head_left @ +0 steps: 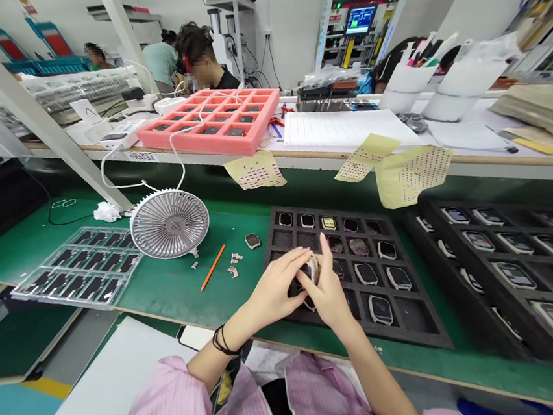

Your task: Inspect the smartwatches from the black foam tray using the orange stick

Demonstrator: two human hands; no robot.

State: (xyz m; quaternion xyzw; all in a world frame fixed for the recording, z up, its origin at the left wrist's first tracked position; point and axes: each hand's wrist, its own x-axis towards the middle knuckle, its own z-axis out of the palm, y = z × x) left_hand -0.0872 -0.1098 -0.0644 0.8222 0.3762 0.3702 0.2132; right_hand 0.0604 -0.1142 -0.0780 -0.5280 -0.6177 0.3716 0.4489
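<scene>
Pencil [212, 268] left of your left hand [275, 287], which grips a watch [310, 268] together with your right hand [330, 287]; tray [417, 316] beneath and right of both. Step looks like close handling of this watch; next move probably calls for steady two-handed grip.

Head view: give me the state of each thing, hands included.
Left hand: closed around held watch
Right hand: closed on same watch
Held watch: gripped, partly hidden
Dark foam tray by the hands: partly filled
Yellow-screened watch: lit
Loose watch: lying on green bench
Orange stick: lying flat
Fan: standing; running, cannot tell
Monitor: lit
</scene>
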